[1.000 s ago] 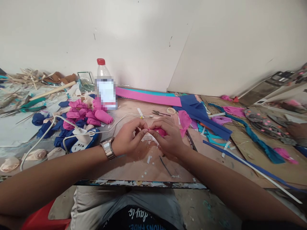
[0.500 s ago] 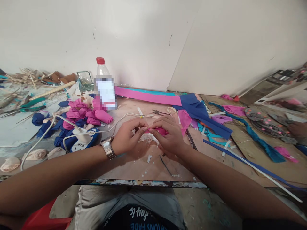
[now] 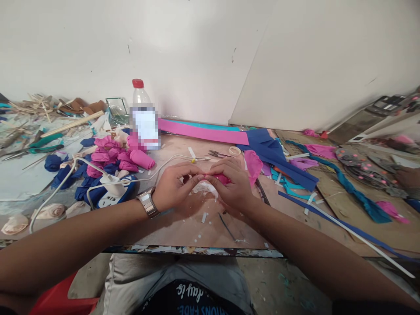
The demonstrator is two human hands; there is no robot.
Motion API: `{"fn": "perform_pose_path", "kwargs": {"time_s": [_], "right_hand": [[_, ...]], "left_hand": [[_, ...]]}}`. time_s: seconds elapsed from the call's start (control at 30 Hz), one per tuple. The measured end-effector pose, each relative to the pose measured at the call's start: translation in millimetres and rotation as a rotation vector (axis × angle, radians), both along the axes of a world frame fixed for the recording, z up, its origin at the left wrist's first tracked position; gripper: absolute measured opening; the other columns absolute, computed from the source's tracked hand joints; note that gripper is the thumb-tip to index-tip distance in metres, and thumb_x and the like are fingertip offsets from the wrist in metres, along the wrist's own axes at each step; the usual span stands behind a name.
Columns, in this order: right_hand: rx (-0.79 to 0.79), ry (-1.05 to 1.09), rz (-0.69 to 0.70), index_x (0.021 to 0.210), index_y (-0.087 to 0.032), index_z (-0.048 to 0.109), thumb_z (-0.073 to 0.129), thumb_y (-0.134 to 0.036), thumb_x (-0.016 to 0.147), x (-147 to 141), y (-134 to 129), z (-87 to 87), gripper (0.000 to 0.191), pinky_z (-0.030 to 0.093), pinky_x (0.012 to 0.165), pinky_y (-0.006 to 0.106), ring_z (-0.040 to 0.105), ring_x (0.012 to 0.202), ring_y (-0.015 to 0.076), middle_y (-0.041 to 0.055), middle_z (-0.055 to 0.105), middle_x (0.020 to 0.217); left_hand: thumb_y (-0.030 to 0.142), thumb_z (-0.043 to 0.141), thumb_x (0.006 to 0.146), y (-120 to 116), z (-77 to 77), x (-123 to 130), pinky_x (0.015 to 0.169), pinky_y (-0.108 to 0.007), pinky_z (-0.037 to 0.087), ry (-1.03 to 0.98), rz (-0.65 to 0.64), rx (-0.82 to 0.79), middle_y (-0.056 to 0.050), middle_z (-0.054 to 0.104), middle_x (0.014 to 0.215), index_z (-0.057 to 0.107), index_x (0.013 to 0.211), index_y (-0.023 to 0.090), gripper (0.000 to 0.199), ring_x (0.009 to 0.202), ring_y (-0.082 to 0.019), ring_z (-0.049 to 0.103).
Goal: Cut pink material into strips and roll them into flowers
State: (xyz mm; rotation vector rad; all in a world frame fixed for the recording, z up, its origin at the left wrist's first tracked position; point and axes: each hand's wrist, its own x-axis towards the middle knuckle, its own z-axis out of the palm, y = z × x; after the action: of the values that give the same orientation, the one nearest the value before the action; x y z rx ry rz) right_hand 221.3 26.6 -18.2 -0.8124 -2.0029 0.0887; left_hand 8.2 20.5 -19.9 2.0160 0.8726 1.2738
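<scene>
Between my hands is a small piece of pink crepe paper (image 3: 223,179), mostly covered by my fingers. My left hand (image 3: 179,183), with a metal watch (image 3: 148,202) on its wrist, pinches the paper's left end. My right hand (image 3: 231,181) pinches it from the other side, thumb tip close to the left thumb. Under the hands a whitish smeared patch (image 3: 205,189) shows on the table. To the left lie pink rolled paper flowers (image 3: 110,151) and dark blue ones (image 3: 61,177).
A white power strip (image 3: 113,197) with a looping cable stands left of my hands. Behind are a red-capped bottle (image 3: 138,89), a phone (image 3: 146,127), a long pink strip (image 3: 203,131), scissors (image 3: 219,154) and a tape ring (image 3: 234,151). Another person's hand (image 3: 408,179) is at far right.
Both hands stay nearly in place, still pinching the pink paper. The fingers and thumbs have shifted slightly; the rest of the table looks the same.
</scene>
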Motion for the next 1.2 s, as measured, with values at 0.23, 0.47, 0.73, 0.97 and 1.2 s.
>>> {"fn": "perform_pose_path", "kwargs": {"time_s": [0.23, 0.47, 0.73, 0.97, 1.2], "right_hand": [[-0.053, 0.031, -0.006, 0.09, -0.026, 0.072, 0.075, -0.04, 0.099, -0.2, -0.5, 0.2, 0.017, 0.052, 0.086, 0.044, 0.071, 0.085, 0.023, 0.0025, 0.078, 0.088], [-0.055, 0.032, -0.013, 0.087, -0.025, 0.072, 0.077, -0.042, 0.097, -1.3, -0.8, 0.2, 0.02, 0.052, 0.084, 0.043, 0.07, 0.082, 0.0223, 0.0018, 0.078, 0.083], [-0.047, 0.034, 0.005, 0.088, -0.026, 0.075, 0.079, -0.032, 0.095, -1.3, -1.4, 2.3, 0.01, 0.054, 0.082, 0.043, 0.071, 0.084, 0.0229, 0.0025, 0.08, 0.086], [-0.042, 0.048, -0.016, 0.085, -0.025, 0.072, 0.081, -0.032, 0.093, -1.2, 0.4, -1.3, 0.014, 0.051, 0.083, 0.044, 0.069, 0.083, 0.0227, 0.0019, 0.077, 0.084], [-0.038, 0.046, -0.012, 0.085, -0.025, 0.071, 0.082, -0.03, 0.092, -0.3, 1.3, -2.2, 0.014, 0.051, 0.083, 0.043, 0.069, 0.083, 0.0226, 0.0014, 0.076, 0.084]], "left_hand": [[0.043, 0.071, 0.099, 0.5, -0.7, -0.3, 0.065, -0.027, 0.052, -0.024, 0.006, -0.004, -0.007, 0.082, 0.094, 0.083, 0.099, 0.021, 0.025, 0.076, -0.016, 0.068], [0.041, 0.07, 0.099, 1.4, -2.3, 0.6, 0.071, -0.029, 0.053, -0.031, 0.026, -0.079, -0.006, 0.079, 0.09, 0.08, 0.095, 0.02, 0.024, 0.082, -0.019, 0.069], [0.044, 0.069, 0.099, 2.8, -6.9, 1.6, 0.064, -0.028, 0.051, -0.086, -0.011, -0.187, -0.005, 0.074, 0.082, 0.075, 0.097, 0.018, 0.027, 0.069, -0.015, 0.065], [0.042, 0.07, 0.097, 3.8, -8.0, 1.9, 0.055, -0.025, 0.044, -0.058, 0.023, -0.197, -0.004, 0.076, 0.082, 0.081, 0.101, 0.019, 0.025, 0.058, -0.011, 0.055], [0.041, 0.07, 0.097, 4.3, -8.8, 2.6, 0.057, -0.025, 0.049, -0.113, -0.032, -0.283, -0.007, 0.078, 0.089, 0.08, 0.103, 0.017, 0.026, 0.059, -0.011, 0.06]]}}
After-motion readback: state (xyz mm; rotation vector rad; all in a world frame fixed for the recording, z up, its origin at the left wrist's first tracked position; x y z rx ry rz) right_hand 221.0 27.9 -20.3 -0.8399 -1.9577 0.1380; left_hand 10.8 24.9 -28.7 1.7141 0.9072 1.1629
